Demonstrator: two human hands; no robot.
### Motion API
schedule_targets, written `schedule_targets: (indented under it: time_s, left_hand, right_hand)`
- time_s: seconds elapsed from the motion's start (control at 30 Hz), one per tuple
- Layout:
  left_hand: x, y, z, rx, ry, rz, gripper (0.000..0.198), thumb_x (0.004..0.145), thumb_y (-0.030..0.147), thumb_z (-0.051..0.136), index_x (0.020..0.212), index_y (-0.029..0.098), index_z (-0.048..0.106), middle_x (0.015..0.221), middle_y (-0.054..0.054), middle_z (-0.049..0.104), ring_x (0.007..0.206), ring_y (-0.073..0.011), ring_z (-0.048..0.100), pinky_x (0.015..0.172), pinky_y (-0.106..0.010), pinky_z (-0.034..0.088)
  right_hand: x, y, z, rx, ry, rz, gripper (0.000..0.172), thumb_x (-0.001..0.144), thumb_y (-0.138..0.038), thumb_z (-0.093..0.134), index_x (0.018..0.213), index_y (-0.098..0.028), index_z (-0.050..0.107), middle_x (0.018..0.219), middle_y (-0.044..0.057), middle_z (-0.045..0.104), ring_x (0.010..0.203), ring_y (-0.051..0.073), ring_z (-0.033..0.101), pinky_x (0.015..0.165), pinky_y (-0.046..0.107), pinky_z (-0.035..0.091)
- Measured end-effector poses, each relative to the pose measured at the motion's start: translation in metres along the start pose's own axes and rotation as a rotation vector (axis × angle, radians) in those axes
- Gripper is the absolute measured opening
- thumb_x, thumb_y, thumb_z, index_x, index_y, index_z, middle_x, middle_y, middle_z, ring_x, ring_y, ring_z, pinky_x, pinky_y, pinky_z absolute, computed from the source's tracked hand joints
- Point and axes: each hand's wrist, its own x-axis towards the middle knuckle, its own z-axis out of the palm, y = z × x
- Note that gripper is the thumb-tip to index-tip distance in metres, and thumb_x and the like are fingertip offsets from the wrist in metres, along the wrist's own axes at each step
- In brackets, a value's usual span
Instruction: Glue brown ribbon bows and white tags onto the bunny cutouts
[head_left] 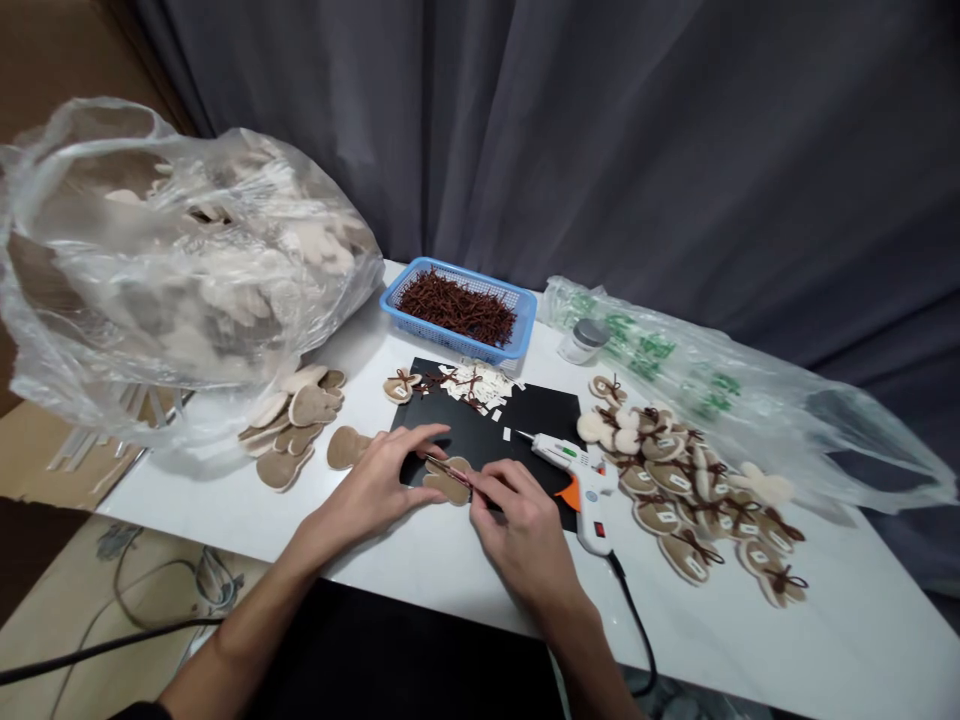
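Observation:
A tan plush bunny-shaped cutout [450, 486] lies at the near edge of the black mat. My left hand [386, 470] steadies its left side, thumb at the near edge and fingers at the far edge, with the index finger stretched out. My right hand [517, 520] pinches a pair of slim, reddish metallic tweezers [454, 470], which point left across the cutout. Whether their tips hold anything is too small to tell. Just left of my left hand rests another tan cutout [346, 447]. Small white labels [484, 385] are heaped at the back of the mat.
A white glue gun [585, 480] with a black cord lies right of the mat. Finished bow-tied pieces [686, 480] pile up further right. Behind stand a blue basket [457, 345] of brown bows and a jar [583, 342]. A large plastic bag [225, 270] and stacked cutouts [296, 425] occupy the left.

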Motion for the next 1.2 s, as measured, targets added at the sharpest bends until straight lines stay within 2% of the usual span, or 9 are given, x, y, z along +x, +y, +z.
schedule_targets:
  time_s: [0.23,0.4,0.57,0.67,0.83,0.93,1.1,1.2]
  left_hand:
    - [-0.003,0.000,0.004,0.026,-0.010,0.022,0.066,0.090,0.022,0.090,0.149,0.030,0.061,0.131,-0.006,0.078,0.123,-0.0281,0.069,0.110,-0.049,0.050]
    - [-0.006,-0.003,0.005,0.052,-0.005,0.017,0.060,0.094,0.030,0.086,0.149,0.032,0.062,0.135,-0.007,0.076,0.124,-0.0291,0.067,0.110,-0.051,0.050]
    - [-0.009,-0.009,0.008,0.009,-0.009,0.036,0.058,0.097,0.031,0.082,0.151,0.032,0.060,0.130,-0.008,0.075,0.118,-0.0278,0.068,0.107,-0.049,0.052]
    - [-0.012,-0.010,0.010,0.017,-0.001,0.012,0.061,0.096,0.030,0.083,0.153,0.033,0.060,0.127,-0.008,0.074,0.115,-0.0277,0.068,0.104,-0.048,0.053]
    - [-0.013,-0.005,0.008,-0.015,0.012,0.019,0.061,0.096,0.028,0.083,0.152,0.034,0.059,0.135,-0.007,0.075,0.118,-0.0283,0.068,0.106,-0.048,0.051]
    - [-0.011,-0.003,0.007,-0.016,-0.009,0.028,0.061,0.096,0.023,0.082,0.152,0.033,0.059,0.136,-0.006,0.075,0.121,-0.0276,0.068,0.107,-0.047,0.049]
    - [-0.008,-0.003,0.009,0.008,-0.038,0.004,0.062,0.095,0.022,0.083,0.152,0.032,0.059,0.131,-0.004,0.077,0.120,-0.0271,0.068,0.107,-0.045,0.047]
    - [-0.008,-0.004,0.010,0.018,-0.046,0.023,0.060,0.097,0.022,0.081,0.152,0.032,0.059,0.132,-0.005,0.077,0.119,-0.0272,0.068,0.104,-0.044,0.048]
  right_hand:
    - [0.002,0.013,-0.008,0.016,-0.067,-0.064,0.026,0.101,-0.005,0.057,0.110,-0.017,0.078,0.094,0.007,0.070,0.084,0.021,0.066,0.075,0.033,0.056]
    - [0.003,0.013,-0.008,-0.038,-0.093,-0.111,0.024,0.101,-0.005,0.056,0.108,-0.015,0.077,0.095,0.009,0.070,0.083,0.023,0.063,0.077,0.035,0.057]
    - [-0.001,0.013,-0.005,-0.104,-0.108,-0.177,0.029,0.106,-0.004,0.052,0.126,-0.013,0.072,0.097,0.010,0.072,0.083,0.024,0.062,0.079,0.038,0.056]
    - [-0.006,0.016,-0.005,-0.130,-0.119,-0.165,0.033,0.108,-0.006,0.053,0.137,-0.014,0.068,0.097,0.009,0.073,0.085,0.023,0.063,0.082,0.037,0.056]
    - [-0.012,0.023,-0.009,-0.080,-0.144,-0.155,0.042,0.106,0.000,0.052,0.141,-0.021,0.065,0.101,0.008,0.069,0.087,0.022,0.062,0.079,0.034,0.055]
    - [-0.011,0.025,-0.010,-0.088,-0.147,-0.171,0.045,0.104,0.004,0.050,0.138,-0.021,0.067,0.101,0.007,0.068,0.088,0.021,0.061,0.076,0.032,0.052]
    - [-0.008,0.023,-0.008,-0.051,-0.119,-0.176,0.026,0.105,-0.004,0.064,0.123,-0.021,0.073,0.093,0.005,0.067,0.083,0.019,0.061,0.074,0.032,0.050]
    - [-0.005,0.020,-0.007,0.001,-0.119,-0.098,0.024,0.104,-0.005,0.066,0.117,-0.022,0.075,0.094,0.005,0.067,0.085,0.020,0.062,0.076,0.033,0.053]
